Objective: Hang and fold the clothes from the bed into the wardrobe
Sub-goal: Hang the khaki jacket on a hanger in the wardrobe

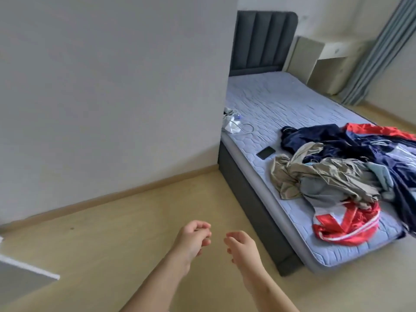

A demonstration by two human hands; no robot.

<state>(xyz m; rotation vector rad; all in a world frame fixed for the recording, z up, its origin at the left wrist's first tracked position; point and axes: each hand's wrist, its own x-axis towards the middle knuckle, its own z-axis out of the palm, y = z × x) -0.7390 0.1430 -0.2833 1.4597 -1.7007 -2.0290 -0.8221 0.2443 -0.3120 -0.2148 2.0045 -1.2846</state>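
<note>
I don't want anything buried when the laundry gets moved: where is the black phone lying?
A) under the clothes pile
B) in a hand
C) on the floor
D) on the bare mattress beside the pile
D: the phone lies uncovered on the mattress, beside the clothes pile.

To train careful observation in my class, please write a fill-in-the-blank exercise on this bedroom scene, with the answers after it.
1. The left hand and right hand hold ____.
2. The black phone lies on the mattress, to the ____ of the clothes pile.
3. The garment at the pile's near end is white and ____.
Answers: nothing; left; red.
</note>
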